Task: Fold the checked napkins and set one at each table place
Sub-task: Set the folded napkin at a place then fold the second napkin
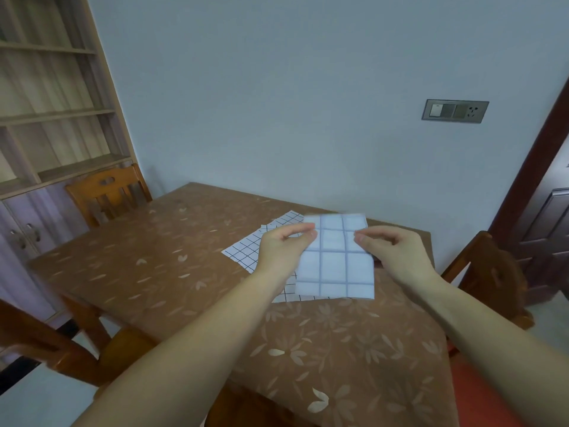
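Observation:
A folded white napkin [335, 266] with pale blue checks hangs lifted above the table. My left hand [283, 251] pinches its left edge and my right hand [394, 251] pinches its right edge, both near the top. Beneath it, other white napkins [246, 249] with thin dark checks lie flat on the table, partly hidden by the held napkin and my hands. The table [160, 272] has a brown cover with a pale flower pattern.
A wooden chair [107, 192] stands at the far left side of the table, another chair [492, 272] at the right, and a third chair [46, 343] at the near left. A shelf unit [46, 103] fills the left wall. A dark door [551, 211] is at the right.

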`<move>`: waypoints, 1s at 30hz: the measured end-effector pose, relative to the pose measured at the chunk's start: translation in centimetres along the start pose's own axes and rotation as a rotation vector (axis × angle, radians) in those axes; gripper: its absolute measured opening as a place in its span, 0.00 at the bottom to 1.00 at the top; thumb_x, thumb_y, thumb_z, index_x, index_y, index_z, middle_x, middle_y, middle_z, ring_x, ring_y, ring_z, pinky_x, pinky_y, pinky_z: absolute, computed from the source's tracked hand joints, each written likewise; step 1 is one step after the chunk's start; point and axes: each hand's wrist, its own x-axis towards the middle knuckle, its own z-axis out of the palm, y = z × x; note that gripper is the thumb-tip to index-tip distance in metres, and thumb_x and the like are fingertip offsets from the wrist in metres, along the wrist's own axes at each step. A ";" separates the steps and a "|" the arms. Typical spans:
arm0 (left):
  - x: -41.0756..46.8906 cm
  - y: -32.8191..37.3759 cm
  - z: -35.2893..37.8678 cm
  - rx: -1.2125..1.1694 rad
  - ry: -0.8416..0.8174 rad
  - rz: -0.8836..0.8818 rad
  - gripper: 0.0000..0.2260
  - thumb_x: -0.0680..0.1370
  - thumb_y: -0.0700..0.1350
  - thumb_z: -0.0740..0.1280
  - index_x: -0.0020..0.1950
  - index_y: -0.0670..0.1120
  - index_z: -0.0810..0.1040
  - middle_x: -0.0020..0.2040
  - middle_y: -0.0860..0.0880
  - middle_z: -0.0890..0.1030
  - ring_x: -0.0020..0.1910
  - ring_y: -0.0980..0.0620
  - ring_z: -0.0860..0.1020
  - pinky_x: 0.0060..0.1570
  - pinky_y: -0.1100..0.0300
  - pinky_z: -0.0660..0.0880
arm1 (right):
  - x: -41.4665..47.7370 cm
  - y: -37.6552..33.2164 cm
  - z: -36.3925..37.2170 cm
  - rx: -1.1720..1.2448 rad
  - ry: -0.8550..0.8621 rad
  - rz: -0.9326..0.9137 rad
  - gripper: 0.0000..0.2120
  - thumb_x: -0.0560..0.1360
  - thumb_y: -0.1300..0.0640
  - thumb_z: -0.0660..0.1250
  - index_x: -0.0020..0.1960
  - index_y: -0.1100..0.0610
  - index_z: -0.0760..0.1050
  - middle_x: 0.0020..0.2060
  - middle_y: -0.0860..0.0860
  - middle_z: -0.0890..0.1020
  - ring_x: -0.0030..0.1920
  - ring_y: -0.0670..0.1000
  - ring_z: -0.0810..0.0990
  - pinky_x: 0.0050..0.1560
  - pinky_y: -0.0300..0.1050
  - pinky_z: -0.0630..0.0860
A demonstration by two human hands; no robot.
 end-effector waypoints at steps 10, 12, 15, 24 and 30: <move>-0.1 0.8 -1.3 0.157 -0.193 0.048 0.09 0.74 0.40 0.73 0.47 0.55 0.83 0.39 0.49 0.81 0.36 0.56 0.78 0.41 0.66 0.76 | 0.8 0.2 -0.5 0.063 -0.008 0.027 0.03 0.73 0.61 0.73 0.44 0.54 0.83 0.37 0.53 0.84 0.33 0.44 0.81 0.34 0.35 0.78; -0.1 0.9 -1.4 0.279 -0.198 0.075 0.11 0.73 0.40 0.74 0.48 0.56 0.83 0.39 0.50 0.81 0.34 0.55 0.77 0.35 0.69 0.73 | 0.8 0.1 -0.8 0.048 -0.008 0.029 0.03 0.73 0.62 0.73 0.44 0.55 0.83 0.35 0.54 0.82 0.30 0.44 0.79 0.29 0.33 0.75; 0.0 0.8 -1.3 0.362 -0.171 0.109 0.11 0.74 0.41 0.73 0.53 0.54 0.83 0.34 0.52 0.80 0.33 0.49 0.72 0.27 0.66 0.68 | 0.8 0.2 -1.2 0.005 -0.064 0.035 0.05 0.71 0.63 0.74 0.46 0.55 0.83 0.37 0.56 0.80 0.36 0.48 0.79 0.37 0.36 0.76; 0.3 0.6 -1.4 0.519 -0.144 0.173 0.08 0.74 0.43 0.72 0.51 0.52 0.84 0.35 0.54 0.81 0.27 0.56 0.72 0.30 0.67 0.70 | 1.3 0.9 -1.9 -0.425 -0.067 -0.107 0.10 0.71 0.61 0.73 0.51 0.52 0.83 0.36 0.50 0.84 0.35 0.43 0.80 0.34 0.27 0.72; 0.2 0.8 -1.5 0.631 -0.189 0.217 0.06 0.75 0.41 0.71 0.45 0.51 0.85 0.29 0.54 0.77 0.19 0.59 0.65 0.23 0.67 0.64 | 1.0 1.1 -1.8 -0.714 -0.059 -0.298 0.06 0.73 0.60 0.70 0.47 0.54 0.85 0.39 0.50 0.85 0.45 0.51 0.82 0.49 0.48 0.78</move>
